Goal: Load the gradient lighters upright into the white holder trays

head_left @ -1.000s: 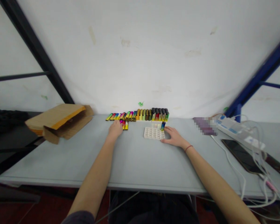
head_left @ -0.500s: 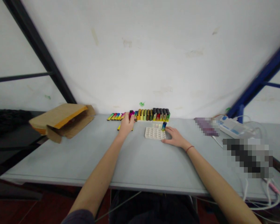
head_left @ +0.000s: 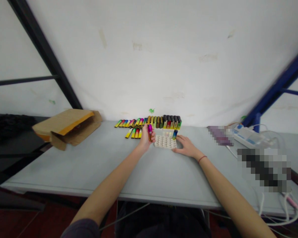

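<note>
Since the earlier frames, the left hand (head_left: 146, 138) has been moved from the lighters lying flat on the table toward the white tray (head_left: 165, 142), and a pink lighter (head_left: 149, 131) has been lifted with it. One second ago this hand was resting flat on the loose lighters; it is now raised just to the left of the tray. The right hand (head_left: 186, 146) has stayed at the tray's right edge.

The pink lighter is clamped between the thumb and fingers of the left hand. Its long axis is held close to upright, with the dark cap end pointing up, above the fingertips. The lighter is just beside the tray's near-left corner, not yet seated in any cell.

The fingers of the right hand are spread loosely and laid against the tray's right side; nothing is gripped in them. One blue-and-yellow lighter (head_left: 174, 134) is standing upright in the tray, just beyond these fingers.

Beyond the left fingertips, the loose lighters (head_left: 134, 133) lie flat, long axes pointing away toward the wall. A row of standing lighters (head_left: 167, 122) is set further back.
</note>
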`<act>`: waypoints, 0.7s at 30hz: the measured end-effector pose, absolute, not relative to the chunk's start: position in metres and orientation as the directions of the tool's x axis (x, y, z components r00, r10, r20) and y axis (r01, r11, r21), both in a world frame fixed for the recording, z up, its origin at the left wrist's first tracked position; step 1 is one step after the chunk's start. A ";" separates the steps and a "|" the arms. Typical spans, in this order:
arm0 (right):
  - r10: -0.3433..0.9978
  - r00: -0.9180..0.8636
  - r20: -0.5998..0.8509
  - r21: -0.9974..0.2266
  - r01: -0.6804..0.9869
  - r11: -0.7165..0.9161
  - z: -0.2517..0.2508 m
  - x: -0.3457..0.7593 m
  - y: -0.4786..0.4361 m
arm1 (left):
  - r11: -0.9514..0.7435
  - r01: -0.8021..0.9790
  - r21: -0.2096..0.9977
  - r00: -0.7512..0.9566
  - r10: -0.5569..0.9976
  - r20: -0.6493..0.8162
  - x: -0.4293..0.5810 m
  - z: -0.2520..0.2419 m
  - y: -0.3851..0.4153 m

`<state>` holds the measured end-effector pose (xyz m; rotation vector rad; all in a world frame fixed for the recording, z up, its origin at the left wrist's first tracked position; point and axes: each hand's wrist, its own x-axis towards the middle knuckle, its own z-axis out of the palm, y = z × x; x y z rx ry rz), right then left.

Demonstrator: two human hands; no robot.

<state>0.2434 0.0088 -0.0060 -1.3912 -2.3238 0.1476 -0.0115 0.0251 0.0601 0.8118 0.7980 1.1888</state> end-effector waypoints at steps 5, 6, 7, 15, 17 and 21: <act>0.856 -0.418 0.303 -0.295 0.813 0.502 -0.005 0.244 0.009 | 0.275 -0.442 0.854 0.268 0.949 -0.167 -0.008 0.059 0.022; 0.854 -0.421 0.306 -0.295 0.810 0.506 -0.005 0.244 0.009 | 0.289 -0.441 0.850 0.287 0.942 -0.172 -0.008 0.059 0.021; 0.852 -0.423 0.309 -0.296 0.809 0.508 -0.005 0.244 0.009 | 0.303 -0.440 0.845 0.304 0.936 -0.177 -0.007 0.060 0.020; 0.848 -0.426 0.314 -0.293 0.806 0.514 -0.008 0.245 0.010 | 0.329 -0.510 0.795 0.263 0.939 -0.220 -0.003 0.059 0.016; 0.851 -0.420 0.316 -0.294 0.809 0.508 -0.009 0.246 0.011 | 0.331 -0.512 0.792 0.247 0.941 -0.234 -0.002 0.058 0.016; 0.848 -0.424 0.317 -0.294 0.806 0.513 -0.009 0.246 0.011 | 0.309 -0.511 0.802 0.219 0.949 -0.227 -0.002 0.058 0.016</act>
